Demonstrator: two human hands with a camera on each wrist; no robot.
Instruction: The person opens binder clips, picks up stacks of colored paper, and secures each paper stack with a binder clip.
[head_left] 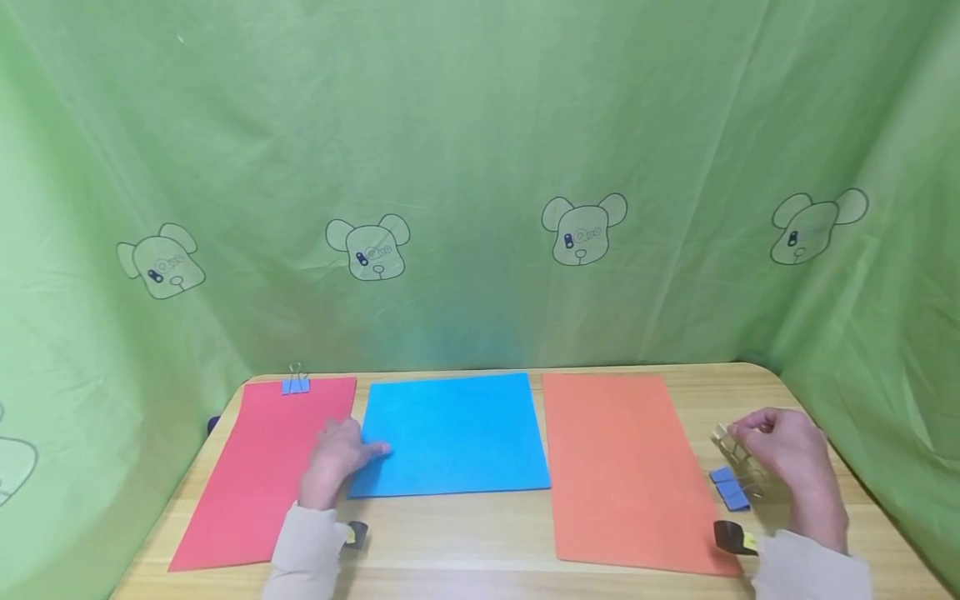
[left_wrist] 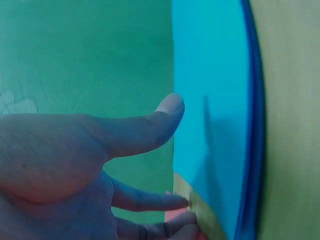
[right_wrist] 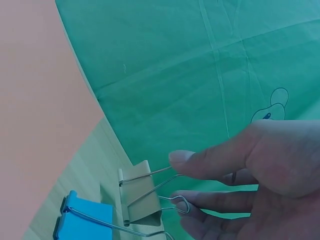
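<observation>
Gold metal binder clip sits pinched by its wire handles in the right hand, beside a blue metal binder clip, right of the orange rectangular sheet. The left hand spreads its thumb over the blue rectangular sheet. Picking up seems underway; next likely calls for lifting clear.
</observation>
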